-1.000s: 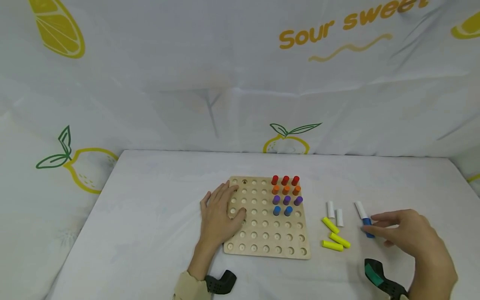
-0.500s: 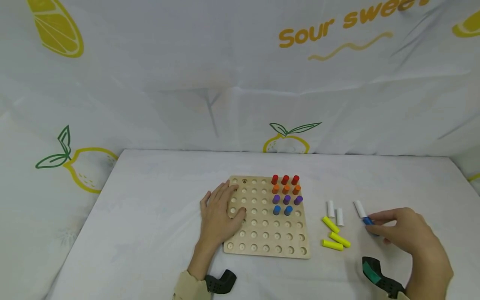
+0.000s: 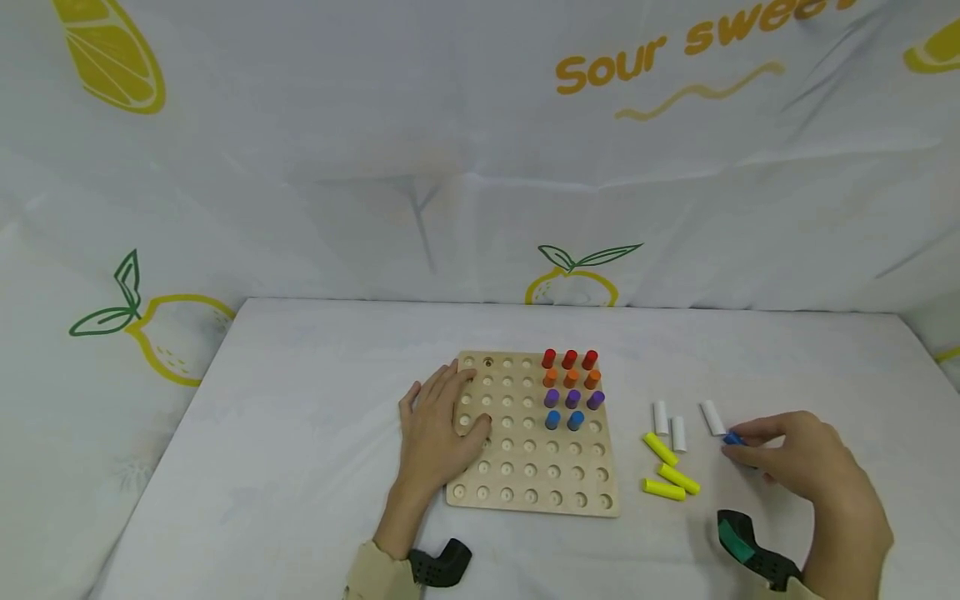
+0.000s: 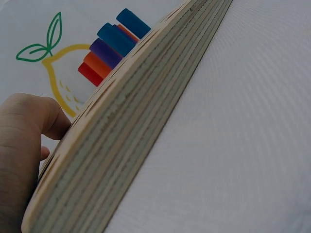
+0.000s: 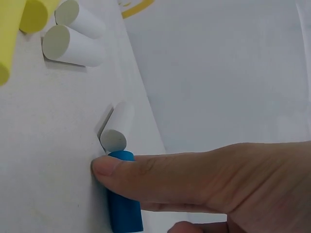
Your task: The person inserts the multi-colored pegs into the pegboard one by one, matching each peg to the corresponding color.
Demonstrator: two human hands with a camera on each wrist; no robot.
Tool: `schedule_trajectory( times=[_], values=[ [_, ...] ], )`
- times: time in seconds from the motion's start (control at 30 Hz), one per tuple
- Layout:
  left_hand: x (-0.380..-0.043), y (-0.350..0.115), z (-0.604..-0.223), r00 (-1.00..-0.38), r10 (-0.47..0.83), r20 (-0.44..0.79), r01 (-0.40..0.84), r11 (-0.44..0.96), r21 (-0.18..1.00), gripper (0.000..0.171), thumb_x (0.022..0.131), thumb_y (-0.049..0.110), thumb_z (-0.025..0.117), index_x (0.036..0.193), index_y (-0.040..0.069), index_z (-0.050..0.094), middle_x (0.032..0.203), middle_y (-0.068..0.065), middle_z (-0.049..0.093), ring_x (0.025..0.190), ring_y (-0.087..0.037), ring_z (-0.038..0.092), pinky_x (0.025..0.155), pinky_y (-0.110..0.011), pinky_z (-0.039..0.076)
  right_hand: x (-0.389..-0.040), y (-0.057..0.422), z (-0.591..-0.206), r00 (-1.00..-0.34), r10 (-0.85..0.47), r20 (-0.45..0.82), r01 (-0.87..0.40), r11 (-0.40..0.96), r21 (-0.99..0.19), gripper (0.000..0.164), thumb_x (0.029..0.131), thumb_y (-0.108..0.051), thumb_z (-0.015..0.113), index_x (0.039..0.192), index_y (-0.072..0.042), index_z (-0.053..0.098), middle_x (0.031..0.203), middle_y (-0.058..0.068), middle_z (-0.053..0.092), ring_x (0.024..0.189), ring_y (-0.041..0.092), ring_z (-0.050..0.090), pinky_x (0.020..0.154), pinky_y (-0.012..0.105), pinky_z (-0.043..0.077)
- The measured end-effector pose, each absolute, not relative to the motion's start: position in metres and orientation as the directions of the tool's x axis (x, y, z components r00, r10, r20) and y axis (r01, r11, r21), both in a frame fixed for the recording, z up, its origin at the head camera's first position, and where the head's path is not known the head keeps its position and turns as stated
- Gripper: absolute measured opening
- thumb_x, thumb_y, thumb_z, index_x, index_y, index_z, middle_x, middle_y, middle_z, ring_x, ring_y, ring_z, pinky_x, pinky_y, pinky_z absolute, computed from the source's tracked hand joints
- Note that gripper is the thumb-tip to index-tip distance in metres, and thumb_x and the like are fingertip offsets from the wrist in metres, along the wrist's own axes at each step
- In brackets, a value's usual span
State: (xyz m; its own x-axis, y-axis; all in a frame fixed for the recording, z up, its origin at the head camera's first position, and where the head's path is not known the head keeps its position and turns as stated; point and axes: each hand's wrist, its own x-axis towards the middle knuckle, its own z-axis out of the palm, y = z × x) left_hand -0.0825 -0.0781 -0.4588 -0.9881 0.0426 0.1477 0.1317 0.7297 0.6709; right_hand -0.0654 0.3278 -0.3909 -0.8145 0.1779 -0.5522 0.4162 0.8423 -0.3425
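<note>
White cloth printed with yellow lemons, green leaves and the orange words "Sour sweet" hangs as the backdrop (image 3: 337,125), and before it spreads a white cloth-covered table (image 3: 300,400). On it lies a square pale wooden board (image 3: 518,434) with rows of round holes, and look at the colour at its far right: three red cylindrical pegs (image 3: 570,359), then three orange cylindrical pegs (image 3: 572,379), three purple cylindrical pegs (image 3: 573,399), and two blue cylindrical pegs (image 3: 575,421), all standing in their holes. Over on the left edge, the left hand (image 3: 435,433) lies spread, thumb on the board's top face, no peg in its fingers. Now to the right hand (image 3: 806,462) — it's pinching a loose blue cylinder (image 5: 125,216) between thumb and fingers, well to the right of the board! That piece sits right at the near end of a white cylinder (image 3: 712,418); whether they touch, I can't tell. Between board and hand, two more white cylinders (image 3: 678,434) lie side by side, and nearer the person, three bright yellow cylinders (image 3: 663,489) — all lying on their sides
</note>
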Motion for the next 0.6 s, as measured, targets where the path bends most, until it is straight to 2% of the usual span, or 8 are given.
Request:
schedule_trajectory(
  times=[0.1, 0.23, 0.33, 0.4, 0.5, 0.6],
  values=[
    [-0.083, -0.079, -0.459, -0.988, 0.042, 0.149, 0.132, 0.728, 0.673, 0.062, 0.081, 0.034, 0.063, 0.141, 0.019, 0.06, 0.159, -0.005, 0.049, 0.149, -0.027, 0.043, 0.123, -0.058, 0.017, -0.066, 0.326, -0.388, -0.821, 0.173, -0.545, 0.403, 0.851, -0.337, 0.056, 0.087, -0.034, 0.076, 0.126, 0.005, 0.067, 0.105, 0.025, 0.071, 0.077, 0.02, 0.066, 0.066, 0.038, 0.051],
    [-0.082, -0.079, -0.459, -0.988, 0.04, 0.149, 0.131, 0.723, 0.678, 0.062, 0.08, 0.033, 0.063, 0.141, 0.019, 0.06, 0.159, -0.005, 0.049, 0.149, -0.027, 0.042, 0.123, -0.058, 0.017, -0.065, 0.325, -0.384, -0.833, 0.174, -0.525, 0.384, 0.865, -0.323, 0.053, 0.089, -0.036, 0.074, 0.126, 0.002, 0.069, 0.125, 0.035, 0.063, 0.094, 0.037, 0.064, 0.072, 0.05, 0.052],
    [-0.082, -0.078, -0.459, -0.988, 0.039, 0.146, 0.129, 0.722, 0.68, 0.062, 0.08, 0.033, 0.063, 0.141, 0.02, 0.06, 0.159, -0.006, 0.05, 0.149, -0.027, 0.042, 0.123, -0.058, 0.017, -0.064, 0.323, -0.381, -0.856, 0.176, -0.487, 0.362, 0.876, -0.32, 0.05, 0.09, -0.037, 0.073, 0.124, 0.0, 0.071, 0.13, 0.035, 0.06, 0.108, 0.05, 0.053, 0.076, 0.058, 0.051],
    [-0.082, -0.078, -0.459, -0.989, 0.039, 0.146, 0.129, 0.722, 0.68, 0.062, 0.08, 0.033, 0.063, 0.141, 0.02, 0.06, 0.159, -0.006, 0.05, 0.149, -0.027, 0.042, 0.123, -0.058, 0.017, -0.065, 0.321, -0.379, -0.872, 0.168, -0.46, 0.342, 0.882, -0.324, 0.049, 0.09, -0.036, 0.073, 0.123, 0.0, 0.071, 0.131, 0.036, 0.06, 0.112, 0.053, 0.052, 0.077, 0.061, 0.051],
    [-0.082, -0.078, -0.459, -0.988, 0.037, 0.147, 0.128, 0.721, 0.681, 0.062, 0.08, 0.033, 0.063, 0.14, 0.02, 0.06, 0.158, -0.006, 0.05, 0.149, -0.027, 0.043, 0.123, -0.058, 0.017, -0.066, 0.318, -0.377, -0.896, 0.149, -0.418, 0.306, 0.89, -0.337, 0.048, 0.09, -0.037, 0.074, 0.121, -0.001, 0.073, 0.125, 0.033, 0.065, 0.1, 0.046, 0.059, 0.072, 0.054, 0.053],
    [-0.082, -0.078, -0.459, -0.988, 0.035, 0.147, 0.127, 0.718, 0.685, 0.062, 0.079, 0.032, 0.064, 0.14, 0.019, 0.061, 0.158, -0.006, 0.05, 0.149, -0.026, 0.043, 0.123, -0.057, 0.017, -0.066, 0.316, -0.375, -0.914, 0.133, -0.384, 0.279, 0.893, -0.355, 0.048, 0.089, -0.039, 0.074, 0.119, -0.002, 0.074, 0.121, 0.032, 0.067, 0.087, 0.034, 0.062, 0.064, 0.043, 0.052]
  ],
)
